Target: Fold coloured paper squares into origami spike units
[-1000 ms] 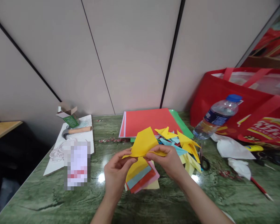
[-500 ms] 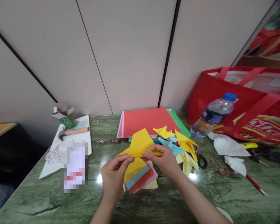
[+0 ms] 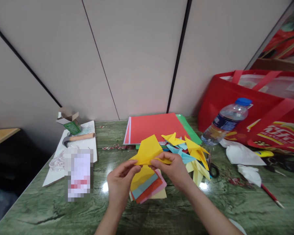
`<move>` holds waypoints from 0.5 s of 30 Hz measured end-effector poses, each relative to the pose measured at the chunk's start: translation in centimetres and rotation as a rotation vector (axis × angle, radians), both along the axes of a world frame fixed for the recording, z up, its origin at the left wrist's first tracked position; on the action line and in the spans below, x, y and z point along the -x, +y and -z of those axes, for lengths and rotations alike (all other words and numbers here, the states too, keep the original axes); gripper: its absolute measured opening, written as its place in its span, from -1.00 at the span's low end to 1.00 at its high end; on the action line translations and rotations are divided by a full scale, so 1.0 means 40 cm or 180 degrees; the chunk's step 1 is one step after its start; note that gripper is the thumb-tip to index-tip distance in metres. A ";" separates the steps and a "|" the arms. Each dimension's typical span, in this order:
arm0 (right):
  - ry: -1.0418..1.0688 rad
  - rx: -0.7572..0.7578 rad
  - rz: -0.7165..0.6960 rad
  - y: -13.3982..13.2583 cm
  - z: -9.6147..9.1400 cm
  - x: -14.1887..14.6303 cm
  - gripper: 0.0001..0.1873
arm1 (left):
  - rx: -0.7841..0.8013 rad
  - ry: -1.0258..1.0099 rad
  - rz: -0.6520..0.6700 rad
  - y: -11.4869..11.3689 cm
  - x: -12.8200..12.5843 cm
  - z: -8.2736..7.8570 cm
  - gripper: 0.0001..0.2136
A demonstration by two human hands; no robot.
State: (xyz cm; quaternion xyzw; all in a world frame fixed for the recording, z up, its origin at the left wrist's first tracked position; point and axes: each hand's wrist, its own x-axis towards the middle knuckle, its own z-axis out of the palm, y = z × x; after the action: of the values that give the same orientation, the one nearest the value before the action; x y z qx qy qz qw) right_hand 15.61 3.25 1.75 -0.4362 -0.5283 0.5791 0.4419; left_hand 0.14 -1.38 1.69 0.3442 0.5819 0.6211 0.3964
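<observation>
A piece of folded yellow paper (image 3: 150,148) is held up between my two hands, its broad flap pointing away from me. My left hand (image 3: 121,179) pinches its left side between thumb and fingers. At the right side, my right hand (image 3: 172,166) grips the paper the same way, and part of the fold lies under its fingers. Below the hands is a small stack of coloured paper squares (image 3: 149,189), yellow, blue, orange and pink. Several folded paper figures (image 3: 196,150) in yellow, blue and cream lie just right of my right hand.
Red sheets (image 3: 156,127) lie at the back. Left, a white board (image 3: 51,176) bears a hammer-like tool (image 3: 80,138), a small box (image 3: 72,125) and beads (image 3: 58,161). Right are a water bottle (image 3: 226,120), a red bag (image 3: 225,88), scissors (image 3: 213,170) and a red-handled brush (image 3: 271,195).
The view has shifted slightly. Both hands keep their pinch on the yellow paper, and the left fingers now cover more of its left tip.
</observation>
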 end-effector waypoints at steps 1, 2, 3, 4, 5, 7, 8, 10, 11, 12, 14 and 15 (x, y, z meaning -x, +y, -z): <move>0.0016 0.0013 -0.0004 0.000 0.001 0.001 -0.78 | -0.0013 0.0034 -0.0028 -0.001 0.000 0.001 -0.88; 0.0036 0.0025 -0.0001 -0.001 0.002 0.001 -0.78 | -0.0036 0.0072 -0.0058 -0.002 0.000 0.002 -0.90; 0.0052 0.0039 -0.0010 -0.001 0.003 0.002 -0.79 | -0.0059 0.0106 -0.0082 -0.003 0.000 0.003 -0.91; 0.0065 0.0046 -0.0002 -0.001 0.004 0.003 -0.79 | -0.0078 0.0129 -0.0097 -0.003 0.001 0.003 -0.91; 0.0069 0.0046 0.0011 -0.001 0.005 0.003 -0.79 | -0.0083 0.0132 -0.0092 -0.003 0.001 0.004 -0.91; 0.0061 0.0032 0.0058 -0.001 0.006 0.005 -0.79 | -0.0083 0.0086 -0.0028 -0.003 0.001 0.004 -0.91; 0.0059 0.0026 0.0093 -0.001 0.006 0.005 -0.79 | -0.0083 0.0055 0.0014 -0.003 0.001 0.004 -0.90; 0.0063 0.0031 0.0137 -0.002 0.006 0.007 -0.79 | -0.0087 0.0009 0.0058 -0.001 0.000 0.003 -0.90; 0.0071 0.0046 0.0144 -0.002 0.006 0.007 -0.79 | -0.0092 -0.0003 0.0053 -0.001 0.000 0.002 -0.91; 0.0083 0.0059 0.0154 -0.002 0.006 0.008 -0.79 | -0.0090 -0.0011 0.0049 -0.001 -0.001 0.001 -0.91; 0.0100 0.0090 0.0150 -0.003 0.005 0.009 -0.79 | -0.0070 -0.0047 0.0085 -0.001 -0.002 -0.001 -0.92; 0.0098 0.0093 0.0145 -0.003 0.004 0.009 -0.79 | -0.0058 -0.0086 0.0127 -0.001 -0.002 -0.002 -0.92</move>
State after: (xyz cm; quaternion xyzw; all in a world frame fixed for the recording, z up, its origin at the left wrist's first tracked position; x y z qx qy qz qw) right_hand 15.23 3.12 1.59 -0.4457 -0.5028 0.5831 0.4567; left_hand 0.23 -1.41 1.76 0.3510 0.5638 0.6230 0.4133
